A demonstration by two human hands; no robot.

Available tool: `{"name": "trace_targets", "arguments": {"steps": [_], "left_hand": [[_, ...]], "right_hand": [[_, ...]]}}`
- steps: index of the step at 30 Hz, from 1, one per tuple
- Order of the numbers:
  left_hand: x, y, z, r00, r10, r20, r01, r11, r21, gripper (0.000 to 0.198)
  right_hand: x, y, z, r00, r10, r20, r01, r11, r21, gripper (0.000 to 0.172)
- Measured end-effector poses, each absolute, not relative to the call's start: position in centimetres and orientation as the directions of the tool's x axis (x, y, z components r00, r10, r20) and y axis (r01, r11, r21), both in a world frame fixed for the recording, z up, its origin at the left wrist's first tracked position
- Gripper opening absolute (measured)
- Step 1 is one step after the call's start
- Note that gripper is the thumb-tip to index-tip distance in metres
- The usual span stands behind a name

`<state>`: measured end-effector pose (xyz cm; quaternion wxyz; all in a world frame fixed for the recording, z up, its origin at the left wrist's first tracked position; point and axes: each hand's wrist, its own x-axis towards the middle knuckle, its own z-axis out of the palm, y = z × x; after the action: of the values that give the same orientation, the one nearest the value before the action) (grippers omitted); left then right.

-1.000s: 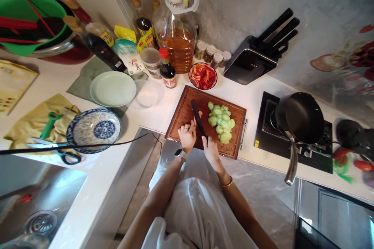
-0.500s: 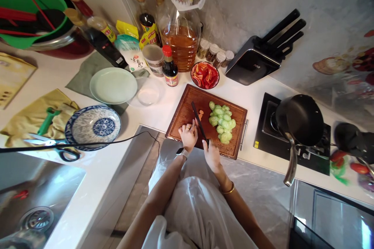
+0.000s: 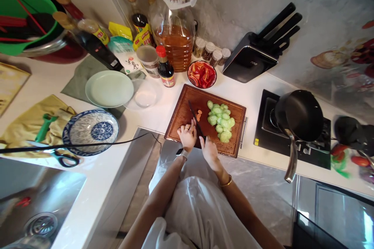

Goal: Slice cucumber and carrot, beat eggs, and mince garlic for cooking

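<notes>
— Where are our hands?

— Close together at the near edge of the board point(image 3: 182, 113). Our right hand point(image 3: 209, 149) is clamped round the handle of the knife point(image 3: 195, 118). Our left hand point(image 3: 187, 137) sits curled on the wood just left of the blade, fingers bent down. Whether it pins anything, we cannot tell.

— And the blade?

— It runs away from our right hand, tip angled left, low over the board. Just beyond our left hand, right of the blade, lie a few orange slices point(image 3: 199, 115). Ahead of our right hand is a heap of green slices point(image 3: 221, 120).

— Past the board?

— Straight ahead of both hands is a bowl point(image 3: 202, 74) of red pieces. Left of it stands a dark bottle point(image 3: 165, 69), and behind that the jug point(image 3: 175, 35). Well right of our right hand, a black pan point(image 3: 299, 114) sits on the hob point(image 3: 263, 124). Well left of our left hand are a pale plate point(image 3: 109, 88) and a blue bowl point(image 3: 91, 131).
</notes>
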<state>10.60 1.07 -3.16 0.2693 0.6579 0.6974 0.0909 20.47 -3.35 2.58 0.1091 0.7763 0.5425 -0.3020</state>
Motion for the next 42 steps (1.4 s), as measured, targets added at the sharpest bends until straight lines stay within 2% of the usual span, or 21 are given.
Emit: {"name": "trace_targets", "arguments": {"steps": [8, 23, 33, 42], "left_hand": [[10.6, 1.1, -2.9, 0.007, 0.965, -0.263, 0.873, 0.122, 0.473, 0.051], [10.7, 1.1, -2.8, -0.006, 0.961, -0.275, 0.867, 0.142, 0.477, 0.050], [10.7, 0.9, -3.4, -0.008, 0.974, -0.228, 0.860, 0.123, 0.496, 0.050], [10.6, 0.9, -3.4, -0.006, 0.967, -0.254, 0.857, 0.136, 0.497, 0.050]], "right_hand": [[21.1, -3.3, 1.9, 0.269, 0.806, -0.528, 0.817, -0.481, -0.318, 0.042], [21.6, -5.5, 3.4, 0.218, 0.804, -0.554, 0.892, -0.394, -0.220, 0.040], [22.4, -5.9, 4.1, 0.215, 0.802, -0.558, 0.900, -0.384, -0.205, 0.041], [22.2, -5.5, 4.7, 0.189, 0.787, -0.588, 0.911, -0.364, -0.195, 0.039]]}}
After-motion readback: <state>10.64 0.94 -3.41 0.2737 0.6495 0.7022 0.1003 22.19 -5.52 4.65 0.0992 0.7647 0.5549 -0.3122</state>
